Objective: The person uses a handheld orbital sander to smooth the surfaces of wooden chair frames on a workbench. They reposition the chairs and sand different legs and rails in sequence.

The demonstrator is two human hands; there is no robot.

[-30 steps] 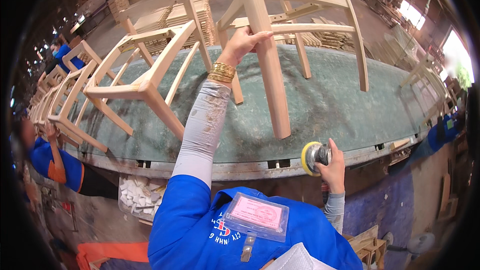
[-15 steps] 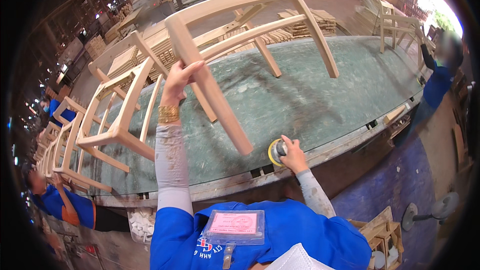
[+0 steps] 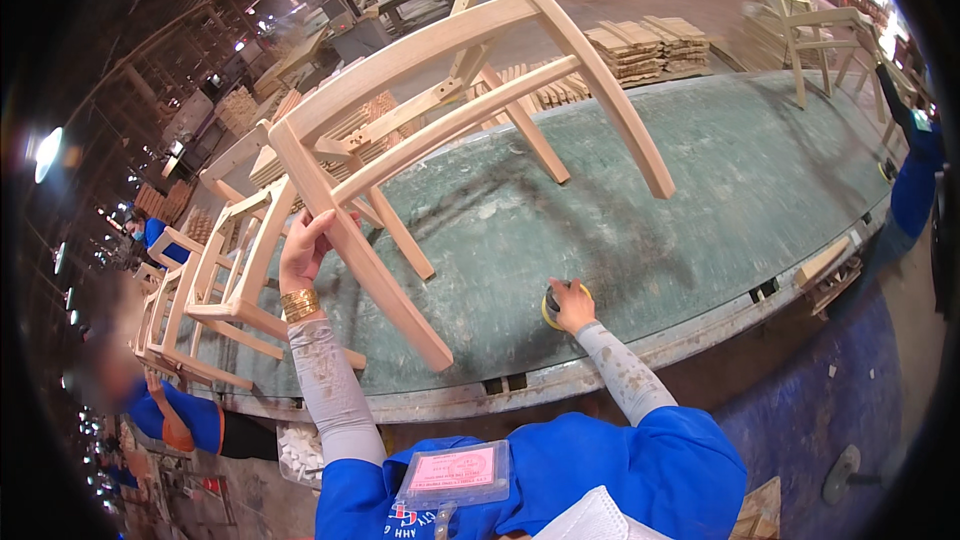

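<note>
Left hand (image 3: 303,252) grips chair frame (image 3: 440,110) leg — sander (image 3: 556,302) near bench edge (image 3: 620,355).

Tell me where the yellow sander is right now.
In the head view, the yellow sander sits under the right hand on the green worktable, near its front edge, just right of the chair frame that the left hand grips.

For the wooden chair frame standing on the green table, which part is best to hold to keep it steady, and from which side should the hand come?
Probably the near leg of the chair frame, in its upper half. It is a straight, square bar tilted toward the person, with open space around it, so fingers can wrap it from the left side. The left hand already grips there, while the right hand rests on the yellow sander on the green table.
</note>
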